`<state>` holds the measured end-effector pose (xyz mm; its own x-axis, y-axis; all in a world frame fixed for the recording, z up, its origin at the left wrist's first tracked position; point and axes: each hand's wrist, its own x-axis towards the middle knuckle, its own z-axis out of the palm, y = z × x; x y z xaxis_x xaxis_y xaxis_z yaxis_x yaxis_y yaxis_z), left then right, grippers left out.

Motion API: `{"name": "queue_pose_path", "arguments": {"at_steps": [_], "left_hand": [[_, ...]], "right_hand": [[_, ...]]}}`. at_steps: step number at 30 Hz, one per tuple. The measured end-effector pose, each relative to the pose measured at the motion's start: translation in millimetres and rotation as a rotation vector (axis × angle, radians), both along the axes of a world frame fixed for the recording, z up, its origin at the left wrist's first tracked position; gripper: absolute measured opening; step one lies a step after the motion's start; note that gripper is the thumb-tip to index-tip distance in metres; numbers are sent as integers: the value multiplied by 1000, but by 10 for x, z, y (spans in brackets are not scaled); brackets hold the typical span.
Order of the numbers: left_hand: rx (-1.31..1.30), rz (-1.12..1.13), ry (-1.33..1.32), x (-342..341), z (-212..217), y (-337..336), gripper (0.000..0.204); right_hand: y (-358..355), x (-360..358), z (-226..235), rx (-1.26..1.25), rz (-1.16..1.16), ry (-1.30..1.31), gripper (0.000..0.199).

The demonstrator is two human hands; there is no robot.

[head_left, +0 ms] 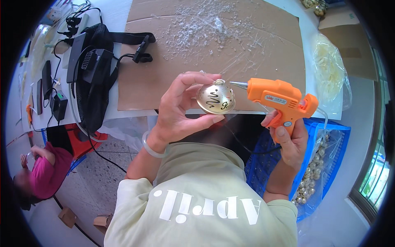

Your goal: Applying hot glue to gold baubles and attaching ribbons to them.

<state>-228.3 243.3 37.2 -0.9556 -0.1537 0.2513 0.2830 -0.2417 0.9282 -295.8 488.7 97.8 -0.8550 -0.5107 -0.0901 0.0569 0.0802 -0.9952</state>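
A sheet of flat brown cardboard (152, 78), creased near its far edge, covers much of the smooth white tabletop (310, 90), and on it lies a loose scatter of crumbly, whitish flakes (201, 26) with thin, glossy clear threads trailing toward the near side. To the right sits a crinkled, transparent plastic bag (331, 68) with pale contents too blurred to name; below it, a blue lattice-walled plastic basket (345, 136), lined with clear film, holds many small, shiny gold round pieces (308, 181). On the left rests a black mesh fabric bag (96, 105) with a webbing strap and buckle. Above the near edge of the cardboard, the left hand (181, 105) pinches a rounded, gold metallic ornament (214, 101) between thumb and fingers, its small ringed cap uppermost. The ornament has a satiny sheen, a dark zigzag tree shape topped by a star, and partly visible dark lettering. The right hand (291, 142) wraps the handle of a matt orange plastic glue gun (275, 94), whose tapered silver metal nozzle (239, 85) points at the cap, just beside it.
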Motion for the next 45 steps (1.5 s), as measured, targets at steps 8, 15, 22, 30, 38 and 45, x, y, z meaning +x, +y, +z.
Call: {"name": "queue_pose_path", "arguments": {"at_steps": [8,15,22,30,38,45], "left_hand": [[-27,31,35,-17,18,3,59],[-30,23,25,-7,7,-12,59],[-11,1,-9,5,21,-13,62],[-6,7,-11,0,7,-4,61],[-42,21,26,-12,6,-14,58],[-51,25,16,-36,-5,-17,58]], "right_hand": [[-89,66,-29,32,-6,56,41],[-111,71,-26,92,-3,94,44],[-134,74,3,115,-33,112,44],[-101,103,1,132,-49,155,43],[-113,148,64,173,-52,156,41],[-86,136,49,168,-38,253,36]]}}
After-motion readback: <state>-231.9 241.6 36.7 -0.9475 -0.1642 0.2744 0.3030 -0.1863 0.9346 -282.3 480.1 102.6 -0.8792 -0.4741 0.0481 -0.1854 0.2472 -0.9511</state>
